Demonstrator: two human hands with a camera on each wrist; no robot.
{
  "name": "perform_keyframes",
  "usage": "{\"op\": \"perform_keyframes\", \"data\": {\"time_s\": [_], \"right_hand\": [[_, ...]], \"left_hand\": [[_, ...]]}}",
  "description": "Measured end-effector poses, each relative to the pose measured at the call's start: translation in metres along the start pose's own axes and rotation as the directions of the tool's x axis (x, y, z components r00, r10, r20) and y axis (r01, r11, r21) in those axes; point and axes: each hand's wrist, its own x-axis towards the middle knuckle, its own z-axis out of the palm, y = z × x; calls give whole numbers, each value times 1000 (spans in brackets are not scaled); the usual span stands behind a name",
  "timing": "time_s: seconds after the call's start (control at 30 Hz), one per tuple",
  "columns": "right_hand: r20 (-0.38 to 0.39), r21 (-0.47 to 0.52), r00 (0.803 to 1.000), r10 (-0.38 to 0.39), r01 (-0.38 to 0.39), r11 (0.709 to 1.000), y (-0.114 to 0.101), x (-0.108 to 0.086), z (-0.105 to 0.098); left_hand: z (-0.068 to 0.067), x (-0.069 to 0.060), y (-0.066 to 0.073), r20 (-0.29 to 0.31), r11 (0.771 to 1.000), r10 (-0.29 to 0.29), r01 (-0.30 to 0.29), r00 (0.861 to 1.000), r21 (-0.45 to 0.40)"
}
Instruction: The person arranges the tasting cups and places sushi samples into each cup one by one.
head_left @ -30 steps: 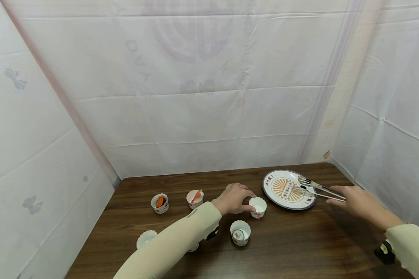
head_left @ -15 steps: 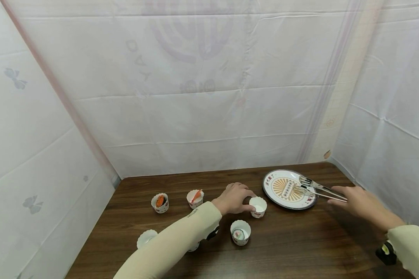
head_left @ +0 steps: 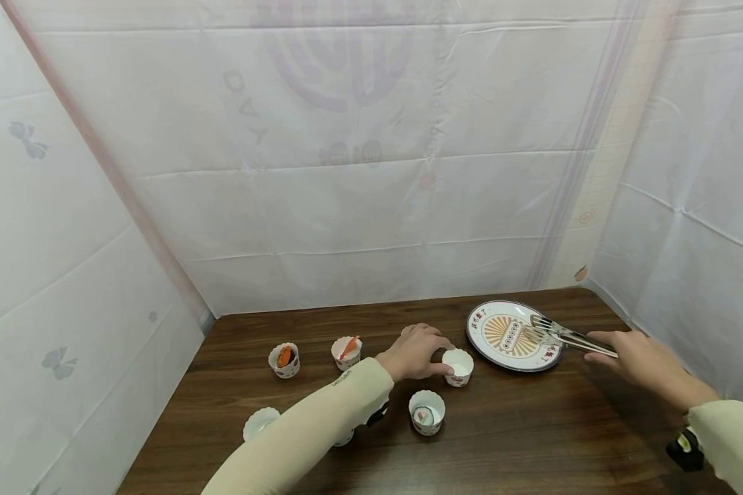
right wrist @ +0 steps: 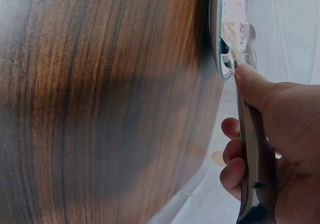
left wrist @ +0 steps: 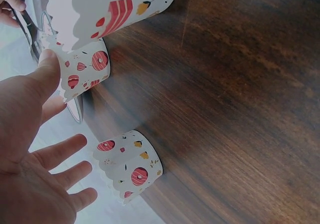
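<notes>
My left hand (head_left: pixel 413 352) pinches the rim of a white paper baking cup (head_left: pixel 459 370) between thumb and index finger. In the left wrist view its other fingers are spread loosely beside a second printed paper cup (left wrist: pixel 131 165). My right hand (head_left: pixel 634 361) grips metal serving tongs (head_left: pixel 585 342), fingers curled around the handle in the right wrist view. The tongs' heads lie over the right side of a round white plate (head_left: pixel 484 345) with an orange sunburst print. Nothing shows between the tongs' arms, which stand close together.
Nearer the front stands a paper cup (head_left: pixel 426 426) with a sushi roll piece inside. Further left are one cup (head_left: pixel 287 371) with an orange-and-black piece and another (head_left: pixel 342 361) with a red-and-white piece. The left sleeve (head_left: pixel 309 423) partly covers two more cups. White cloth walls enclose the table.
The tongs' two arms have drawn closer together over the plate, and the right hand has shifted very slightly right. My left hand and the cups have stayed in place.
</notes>
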Motion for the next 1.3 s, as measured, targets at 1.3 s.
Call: {"op": "perform_keyframes", "data": {"time_s": [1.3], "right_hand": [[-21, 14, 1000, -3, 3, 1000, -3, -4, -10]], "left_hand": [[2, 1, -1, -10, 1000, 23, -23, 1000, 13]]}}
